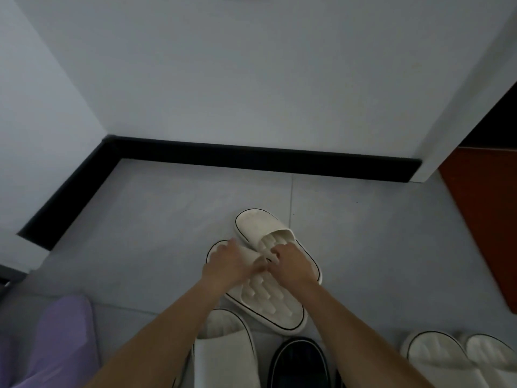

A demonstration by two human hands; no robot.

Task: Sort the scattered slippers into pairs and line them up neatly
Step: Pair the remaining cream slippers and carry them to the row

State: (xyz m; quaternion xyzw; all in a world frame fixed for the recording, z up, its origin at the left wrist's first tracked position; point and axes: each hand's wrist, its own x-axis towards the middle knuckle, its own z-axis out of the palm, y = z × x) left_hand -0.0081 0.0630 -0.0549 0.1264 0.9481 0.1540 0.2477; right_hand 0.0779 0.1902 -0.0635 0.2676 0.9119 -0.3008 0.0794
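Two cream slippers with thin black edging lie on the grey floor tiles, toes pointing up-left. My left hand [232,263] grips the strap of the nearer slipper [268,301]. My right hand [291,264] holds the strap edge of the farther slipper [257,222], which partly overlaps the nearer one. Another cream slipper [223,348] lies under my left forearm near the bottom edge. A black slipper [299,362] sits beside it. Two more cream slippers [436,357] lie side by side at the bottom right.
A black skirting board [251,158] runs along the white wall behind the slippers and down the left corner. A reddish-brown wooden panel [486,219] stands on the right. Purple fabric [58,340] covers the bottom left.
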